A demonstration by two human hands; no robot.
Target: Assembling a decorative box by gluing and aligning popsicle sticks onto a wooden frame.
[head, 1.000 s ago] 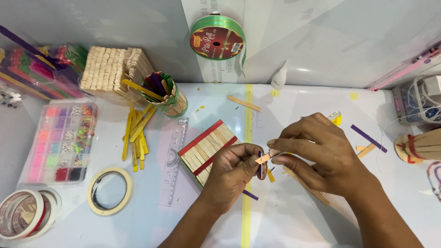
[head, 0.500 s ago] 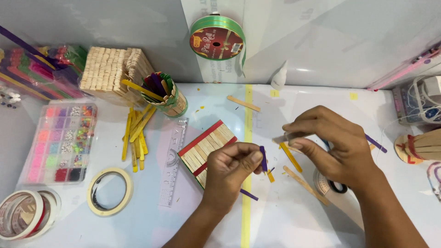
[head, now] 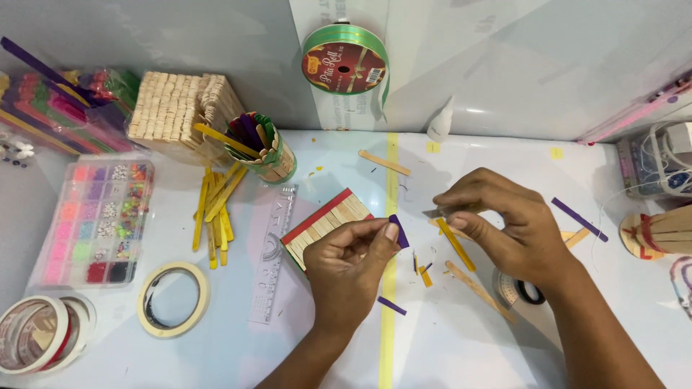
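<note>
I see my left hand [head: 353, 263] pinching a purple stick piece [head: 398, 230] beside the stick panel [head: 326, 225]; my right hand [head: 504, 227] grips a small blade [head: 435, 213] just right of it

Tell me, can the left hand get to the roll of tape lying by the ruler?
Probably yes. The left hand pinches a small purple stick piece, so it isn't free, but only the clear ruler lies flat between it and the tape roll, and nothing stands in the way.

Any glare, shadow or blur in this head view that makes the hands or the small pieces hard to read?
Head view: sharp overall; left hand and its purple stick piece read clearly. The right hand throws a soft shadow on the white table; what it pinches is too small to tell. Mild glare on the back wall by the glue bottle.
</note>
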